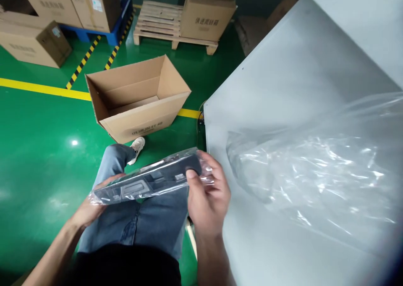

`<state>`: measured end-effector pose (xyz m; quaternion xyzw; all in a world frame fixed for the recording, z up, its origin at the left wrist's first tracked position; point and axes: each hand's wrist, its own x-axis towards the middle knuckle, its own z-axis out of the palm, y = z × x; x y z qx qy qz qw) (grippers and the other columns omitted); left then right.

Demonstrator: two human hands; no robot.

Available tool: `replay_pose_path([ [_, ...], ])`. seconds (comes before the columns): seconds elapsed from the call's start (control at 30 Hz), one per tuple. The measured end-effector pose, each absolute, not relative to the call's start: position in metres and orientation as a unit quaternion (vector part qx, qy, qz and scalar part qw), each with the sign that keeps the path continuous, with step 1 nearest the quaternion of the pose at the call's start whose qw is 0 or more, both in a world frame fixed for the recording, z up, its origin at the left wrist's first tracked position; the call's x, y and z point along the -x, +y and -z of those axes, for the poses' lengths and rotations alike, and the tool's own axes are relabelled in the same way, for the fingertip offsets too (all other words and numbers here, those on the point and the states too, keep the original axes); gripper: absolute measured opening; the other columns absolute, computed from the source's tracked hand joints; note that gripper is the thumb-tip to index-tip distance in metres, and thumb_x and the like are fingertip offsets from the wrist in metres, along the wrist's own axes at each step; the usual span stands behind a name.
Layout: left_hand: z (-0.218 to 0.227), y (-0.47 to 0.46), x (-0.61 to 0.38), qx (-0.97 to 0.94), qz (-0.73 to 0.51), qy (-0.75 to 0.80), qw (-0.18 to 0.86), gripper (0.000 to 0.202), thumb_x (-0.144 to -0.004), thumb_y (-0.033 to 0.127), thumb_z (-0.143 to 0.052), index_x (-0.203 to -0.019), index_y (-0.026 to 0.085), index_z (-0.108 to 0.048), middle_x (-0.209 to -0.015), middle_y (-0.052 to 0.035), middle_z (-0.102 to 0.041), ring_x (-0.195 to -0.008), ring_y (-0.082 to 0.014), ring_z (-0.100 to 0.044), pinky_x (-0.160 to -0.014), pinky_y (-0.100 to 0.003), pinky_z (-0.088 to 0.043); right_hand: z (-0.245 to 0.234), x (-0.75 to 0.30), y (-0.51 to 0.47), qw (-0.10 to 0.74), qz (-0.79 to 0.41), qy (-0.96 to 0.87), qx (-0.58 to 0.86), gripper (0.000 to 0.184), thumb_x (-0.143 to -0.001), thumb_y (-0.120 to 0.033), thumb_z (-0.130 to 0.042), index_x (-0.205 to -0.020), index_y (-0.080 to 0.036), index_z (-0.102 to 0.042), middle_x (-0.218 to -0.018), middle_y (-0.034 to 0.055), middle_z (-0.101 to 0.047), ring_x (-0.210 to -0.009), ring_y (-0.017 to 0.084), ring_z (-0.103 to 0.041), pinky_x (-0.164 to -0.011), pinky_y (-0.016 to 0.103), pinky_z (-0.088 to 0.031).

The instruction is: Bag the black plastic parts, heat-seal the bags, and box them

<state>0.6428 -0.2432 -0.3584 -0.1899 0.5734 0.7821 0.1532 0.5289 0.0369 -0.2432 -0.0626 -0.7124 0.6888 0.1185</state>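
Observation:
A long dark plastic panel, wrapped in a clear plastic bag, is held across my lap in both hands. My left hand grips its left end from beneath, the fingers mostly hidden behind it. At the other end my right hand pinches the panel, thumb on top and fingers behind. A pale rectangular frame shows on the panel's left half through the film. Just beyond my foot stands an open cardboard box; the part of its inside that shows is bare cardboard.
To the right is a light grey surface with a crumpled clear plastic sheet on it. Farther back are a wooden pallet bearing a closed carton, a blue pallet with stacked cartons, and another carton on the green floor.

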Motion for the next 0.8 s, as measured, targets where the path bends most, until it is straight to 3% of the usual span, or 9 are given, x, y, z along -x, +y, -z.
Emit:
replay_pose_path([
  [0.13, 0.336, -0.243, -0.617, 0.266, -0.763, 0.581, 0.095, 0.068, -0.08, 0.058, -0.092, -0.132, 0.018, -0.075, -0.143, -0.02, -0.072, -0.132, -0.0398, -0.069, -0.124, -0.056, -0.05, 0.229, -0.525, 0.04, 0.152, -0.697, -0.697, 0.07, 0.046, -0.089, -0.046, -0.085, -0.13, -0.029, -0.077, -0.081, -0.0009, -0.069, -0.063, 0.013, -0.058, -0.059, 0.026, -0.054],
  [0.23, 0.321, -0.228, -0.614, 0.227, -0.821, 0.507, 0.132, 0.079, -0.085, 0.076, -0.078, -0.139, 0.018, -0.071, -0.143, -0.022, -0.071, -0.132, -0.0419, -0.068, -0.119, -0.058, -0.052, 0.221, -0.529, 0.032, 0.091, -0.697, -0.71, 0.042, 0.044, -0.092, -0.043, -0.083, -0.134, -0.03, -0.077, -0.072, -0.0036, -0.066, -0.053, 0.01, -0.05, -0.05, 0.024, -0.05],
  [0.3, 0.311, -0.208, -0.619, 0.136, -0.851, 0.462, 0.21, 0.093, -0.083, 0.089, -0.068, -0.142, 0.017, -0.07, -0.142, -0.0233, -0.071, -0.134, -0.0435, -0.066, -0.118, -0.058, -0.052, 0.218, -0.535, 0.022, 0.044, -0.697, -0.715, 0.025, 0.045, -0.094, -0.04, -0.08, -0.138, -0.03, -0.075, -0.077, -0.0019, -0.072, -0.056, 0.011, -0.056, -0.054, 0.026, -0.056],
  [0.4, 0.3, -0.173, -0.629, 0.086, -0.849, 0.425, 0.302, 0.096, -0.085, 0.092, -0.062, -0.142, 0.016, -0.069, -0.125, -0.0221, -0.077, -0.121, -0.0404, -0.073, -0.109, -0.054, -0.057, 0.219, -0.541, 0.009, 0.017, -0.697, -0.717, 0.007, 0.046, -0.097, -0.037, -0.077, -0.142, -0.027, -0.072, -0.089, 0.0018, -0.079, -0.066, 0.015, -0.069, -0.064, 0.03, -0.064],
  [0.57, 0.292, -0.15, -0.64, 0.146, -0.822, 0.471, 0.284, 0.095, -0.089, 0.091, -0.058, -0.138, 0.012, -0.07, -0.095, -0.0163, -0.078, -0.09, -0.0316, -0.076, -0.087, -0.044, -0.063, 0.226, -0.54, 0.009, 0.071, -0.675, -0.734, -0.025, 0.046, -0.098, -0.031, -0.076, -0.144, -0.028, -0.069, -0.12, 0.0086, -0.08, -0.098, 0.021, -0.078, -0.082, 0.033, -0.07],
  [0.63, 0.291, -0.155, -0.641, 0.153, -0.812, 0.497, 0.264, 0.091, -0.089, 0.09, -0.059, -0.135, 0.012, -0.072, -0.095, -0.0147, -0.078, -0.09, -0.0296, -0.074, -0.085, -0.04, -0.062, 0.229, -0.537, 0.012, 0.112, -0.657, -0.744, -0.032, 0.041, -0.098, -0.028, -0.077, -0.138, -0.029, -0.071, -0.124, 0.0086, -0.077, -0.105, 0.02, -0.077, -0.083, 0.032, -0.07],
  [0.8, 0.291, -0.166, -0.643, 0.174, -0.783, 0.548, 0.238, 0.084, -0.091, 0.088, -0.058, -0.131, 0.015, -0.074, -0.104, -0.013, -0.078, -0.093, -0.0273, -0.071, -0.089, -0.038, -0.059, 0.235, -0.529, 0.019, 0.163, -0.625, -0.762, -0.05, 0.008, -0.098, -0.026, -0.077, -0.106, -0.027, -0.078, -0.098, 0.0028, -0.076, -0.08, 0.015, -0.073, -0.072, 0.029, -0.067],
])
